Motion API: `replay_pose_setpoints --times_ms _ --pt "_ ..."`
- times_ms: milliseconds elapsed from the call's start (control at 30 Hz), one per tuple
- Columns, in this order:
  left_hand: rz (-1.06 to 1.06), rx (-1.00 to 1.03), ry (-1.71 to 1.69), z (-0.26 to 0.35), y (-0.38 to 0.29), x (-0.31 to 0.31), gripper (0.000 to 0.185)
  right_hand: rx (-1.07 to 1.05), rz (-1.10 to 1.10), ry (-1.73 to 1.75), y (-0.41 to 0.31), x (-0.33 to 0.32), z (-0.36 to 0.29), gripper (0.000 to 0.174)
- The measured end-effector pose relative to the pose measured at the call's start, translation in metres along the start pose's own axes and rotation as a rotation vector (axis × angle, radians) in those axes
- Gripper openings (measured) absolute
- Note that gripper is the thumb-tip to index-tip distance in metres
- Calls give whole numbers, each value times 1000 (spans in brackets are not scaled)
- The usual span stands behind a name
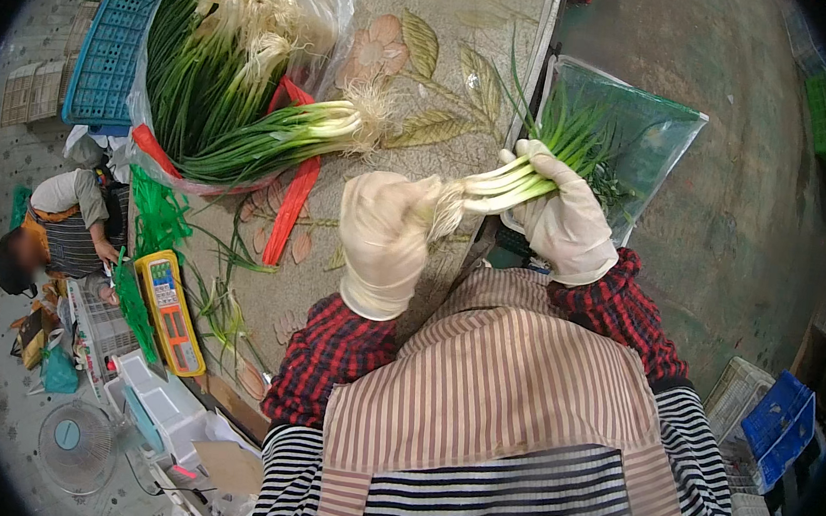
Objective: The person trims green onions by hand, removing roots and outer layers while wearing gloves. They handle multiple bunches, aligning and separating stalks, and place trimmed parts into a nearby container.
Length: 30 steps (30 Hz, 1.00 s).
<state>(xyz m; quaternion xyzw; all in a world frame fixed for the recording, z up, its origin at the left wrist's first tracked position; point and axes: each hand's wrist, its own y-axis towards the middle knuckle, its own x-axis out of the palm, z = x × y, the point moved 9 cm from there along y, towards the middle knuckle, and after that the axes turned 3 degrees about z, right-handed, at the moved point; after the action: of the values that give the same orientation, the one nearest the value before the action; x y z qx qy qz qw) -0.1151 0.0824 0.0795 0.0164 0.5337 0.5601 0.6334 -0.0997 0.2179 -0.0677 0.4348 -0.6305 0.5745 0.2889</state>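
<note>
My right hand [566, 213], in a pale glove, grips a small bunch of green onions [505, 188] around the stalks. The white root ends point left, and the green leaves reach over a plastic-lined container. My left hand [385, 233], gloved too and blurred, is at the roots; its fingers are bent, and whether they pinch any is unclear. Up and to the left, a clear plastic bag [333, 4] holds a large pile of green onions [205, 89]. Another bunch [321, 126] lies partly out of it, roots to the right. Red tape [291, 209] hangs beside the bag.
The table's floral cover [433, 51] carries loose leaves, green ties [160, 215] and a yellow-framed scale [169, 313]. The lined container [657, 125] stands at the table's right edge. Beyond the left edge are a blue crate [117, 43], a person [66, 224] bending, and a fan [76, 446].
</note>
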Motion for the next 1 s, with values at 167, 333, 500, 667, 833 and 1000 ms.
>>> replay_pose_setpoints --times_ms 167,333,500,667,833,1000 --pt "-13 -669 -545 -65 -18 1 16 -64 -63 -53 -3 -7 -14 24" --pt "-303 -331 -47 -53 -10 15 36 -115 -163 -189 -11 3 -14 28" --pt "-259 -436 -330 -36 -11 14 23 -119 -233 -245 -16 14 -11 31" --pt "-270 58 23 17 1 21 19 -138 -190 -313 -17 14 -8 33" --pt "-265 85 30 16 -4 27 15 -115 -151 -296 -17 11 -6 32" --pt "-259 -350 -632 -11 -15 36 8 -16 -142 -146 -15 8 0 30"
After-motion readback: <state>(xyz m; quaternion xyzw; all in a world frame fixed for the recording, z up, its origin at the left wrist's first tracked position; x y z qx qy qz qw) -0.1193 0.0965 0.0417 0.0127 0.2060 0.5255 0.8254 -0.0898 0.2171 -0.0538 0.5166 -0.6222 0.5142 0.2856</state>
